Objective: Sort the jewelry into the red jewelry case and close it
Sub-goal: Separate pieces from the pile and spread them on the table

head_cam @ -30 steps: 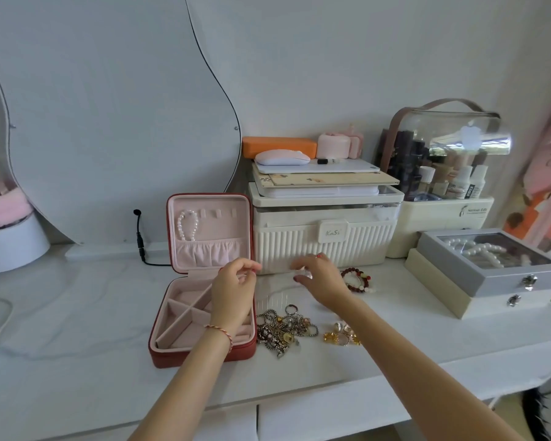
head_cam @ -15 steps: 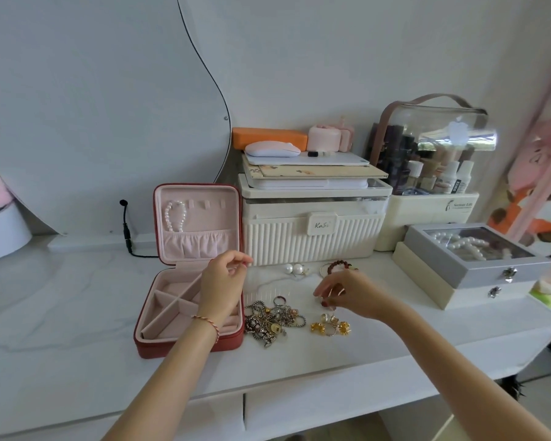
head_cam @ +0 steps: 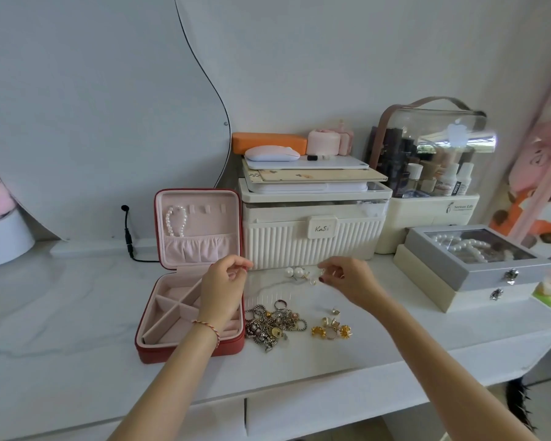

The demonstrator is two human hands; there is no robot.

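Observation:
The red jewelry case (head_cam: 147,342) lies open at the table's front left, its pink lid upright with a pearl bracelet (head_cam: 176,220) hung inside. My left hand (head_cam: 223,289) hovers over the case's right side, thumb and forefinger pinched on something too fine to make out. My right hand (head_cam: 349,280) is level with it to the right and pinches a small glinting piece. Two pearl earrings (head_cam: 294,272) lie between the hands. In front of them lie a heap of silver rings and chains (head_cam: 272,323) and some gold rings (head_cam: 331,327).
A ribbed cream box (head_cam: 312,243) stacked with flat items stands right behind the hands. A grey glass-lidded box (head_cam: 477,259) holding pearls and a clear cosmetics case (head_cam: 433,154) are at the right. A curved mirror (head_cam: 93,106) and a black cable (head_cam: 129,243) are behind the case.
My right hand set the pearl earrings down, dipped toward the gold rings, then rose back beside the pearls with a small piece pinched. My left hand has stayed pinched over the case.

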